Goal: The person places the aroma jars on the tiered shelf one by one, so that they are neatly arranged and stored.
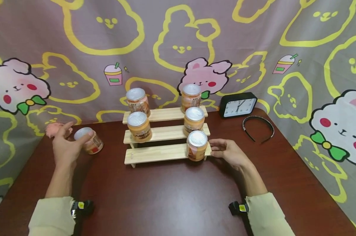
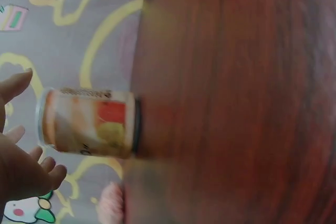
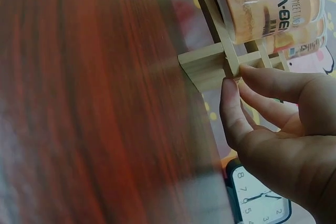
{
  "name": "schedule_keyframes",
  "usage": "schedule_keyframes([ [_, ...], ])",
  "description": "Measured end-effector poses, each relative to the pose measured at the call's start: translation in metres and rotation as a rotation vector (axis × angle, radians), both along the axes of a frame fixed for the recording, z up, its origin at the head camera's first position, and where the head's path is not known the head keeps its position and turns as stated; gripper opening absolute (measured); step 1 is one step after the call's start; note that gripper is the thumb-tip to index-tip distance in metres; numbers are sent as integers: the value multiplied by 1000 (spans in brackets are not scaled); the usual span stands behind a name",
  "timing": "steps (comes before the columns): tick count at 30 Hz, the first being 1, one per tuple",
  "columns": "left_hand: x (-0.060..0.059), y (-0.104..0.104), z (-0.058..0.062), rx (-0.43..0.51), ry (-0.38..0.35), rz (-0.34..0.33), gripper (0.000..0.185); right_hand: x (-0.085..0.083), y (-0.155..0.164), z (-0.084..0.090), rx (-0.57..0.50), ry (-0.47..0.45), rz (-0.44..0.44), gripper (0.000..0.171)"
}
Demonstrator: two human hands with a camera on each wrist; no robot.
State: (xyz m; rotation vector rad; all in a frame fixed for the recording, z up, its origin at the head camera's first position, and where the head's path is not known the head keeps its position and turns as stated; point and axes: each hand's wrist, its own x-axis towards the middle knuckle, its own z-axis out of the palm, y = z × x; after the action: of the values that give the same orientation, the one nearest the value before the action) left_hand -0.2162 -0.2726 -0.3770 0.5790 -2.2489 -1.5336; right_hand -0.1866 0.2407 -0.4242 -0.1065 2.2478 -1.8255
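At the left, my left hand [image 1: 65, 149] reaches over a silver-lidded can [image 1: 93, 146] standing on the table. Its thumb and fingers are spread; in the left wrist view, they show apart from the can [image 2: 92, 124], around its lid end. With thumb and fingertips, my right hand [image 3: 278, 124] pinches the right end of the lowest step of a three-step wooden rack [image 1: 157, 154]. Similar cans stand on the rack: two on the top step, two on the middle, and one can [image 1: 197, 147] at the right of the lowest.
A fluffy pink object [image 1: 51, 130] lies behind my left hand. Toward the back right stand a black-framed clock [image 1: 238, 105] and a dark headband [image 1: 258, 118]. Patterned cloth [image 1: 154, 39] hangs behind the brown table [image 1: 166, 200].
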Motion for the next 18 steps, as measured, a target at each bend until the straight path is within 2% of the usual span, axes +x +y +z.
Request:
schedule_keyframes([
  [5,-2,-5,-11,-21,-26,1,80,0,1,2,-4,-5,12,51],
  [10,-1,-7,-16,-32,-29,-3,76,-2,0,3,0,0,13,50],
  [15,2,-8,-15,-123,-83,-83,78,0,1,2,8,-14,0,51],
  [18,4,-9,-13,-147,-85,-129,77,-2,1,4,19,-10,-1,50],
])
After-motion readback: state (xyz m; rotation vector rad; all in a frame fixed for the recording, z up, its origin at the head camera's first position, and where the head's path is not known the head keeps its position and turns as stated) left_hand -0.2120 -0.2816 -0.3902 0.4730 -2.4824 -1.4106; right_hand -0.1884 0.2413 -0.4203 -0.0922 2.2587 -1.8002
